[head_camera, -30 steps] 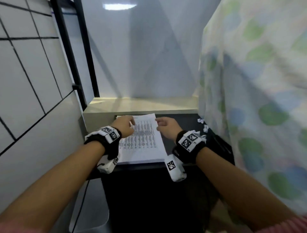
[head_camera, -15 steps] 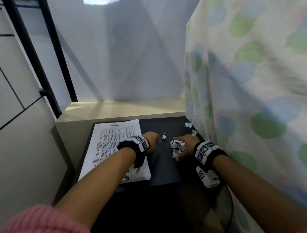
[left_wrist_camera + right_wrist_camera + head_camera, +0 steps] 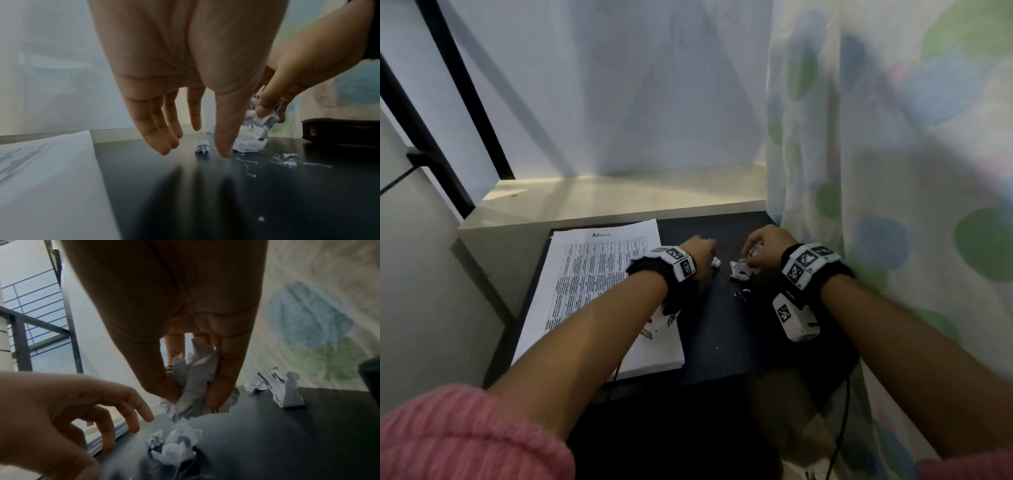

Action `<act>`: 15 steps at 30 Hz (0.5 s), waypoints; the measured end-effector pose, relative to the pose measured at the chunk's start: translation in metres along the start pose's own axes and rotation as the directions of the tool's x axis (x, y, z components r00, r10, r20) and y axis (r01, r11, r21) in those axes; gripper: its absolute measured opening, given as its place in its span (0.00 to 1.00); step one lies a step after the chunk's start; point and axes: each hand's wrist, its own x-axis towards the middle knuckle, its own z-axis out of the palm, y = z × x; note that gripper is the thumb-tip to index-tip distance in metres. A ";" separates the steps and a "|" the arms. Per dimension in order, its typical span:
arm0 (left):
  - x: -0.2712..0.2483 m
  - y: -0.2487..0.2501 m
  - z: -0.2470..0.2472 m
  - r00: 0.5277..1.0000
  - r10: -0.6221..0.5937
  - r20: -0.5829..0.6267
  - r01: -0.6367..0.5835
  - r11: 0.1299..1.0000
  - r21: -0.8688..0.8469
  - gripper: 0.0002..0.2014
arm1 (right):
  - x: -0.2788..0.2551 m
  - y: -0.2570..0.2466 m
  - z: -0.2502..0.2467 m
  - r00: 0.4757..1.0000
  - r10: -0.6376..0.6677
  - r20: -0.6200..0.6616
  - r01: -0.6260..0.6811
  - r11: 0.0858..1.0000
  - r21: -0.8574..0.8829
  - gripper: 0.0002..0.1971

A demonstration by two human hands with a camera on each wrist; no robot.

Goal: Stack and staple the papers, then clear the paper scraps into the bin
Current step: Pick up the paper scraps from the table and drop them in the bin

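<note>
Right wrist view: your right hand (image 3: 185,353) pinches a crumpled white paper scrap (image 3: 193,386); your left hand (image 3: 185,81) hangs spread beside it above the black surface (image 3: 226,203).

1. A pale grey-white wall (image 3: 619,85) stands behind the desk, with angular shadows across it.
2. A cream ledge (image 3: 602,198) runs along the wall's foot, lit warm on top.
3. The black desktop (image 3: 722,325) butts against that ledge.
4. A black metal frame (image 3: 479,113) rises at the left.
5. A curtain (image 3: 893,137) with blue and green spots hangs at the right.
</note>
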 end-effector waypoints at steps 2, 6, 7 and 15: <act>0.005 -0.002 0.001 1.000 -0.012 0.026 0.011 1.000 0.005 0.31 | 0.006 0.003 -0.002 1.000 0.022 -0.013 -0.022 1.000 -0.007 0.07; 0.016 -0.002 0.004 0.996 0.036 0.080 -0.041 0.998 0.056 0.36 | 0.017 0.009 0.006 0.999 0.048 -0.002 -0.048 0.998 -0.046 0.06; 0.016 0.001 0.004 0.995 0.054 0.086 -0.060 0.996 0.071 0.33 | 0.018 0.010 0.009 0.999 0.046 0.011 -0.045 0.997 -0.059 0.07; 0.007 0.009 0.004 0.985 0.118 0.123 -0.120 0.993 0.008 0.17 | 0.012 -0.005 0.019 0.965 -0.021 0.262 0.051 0.993 -0.107 0.24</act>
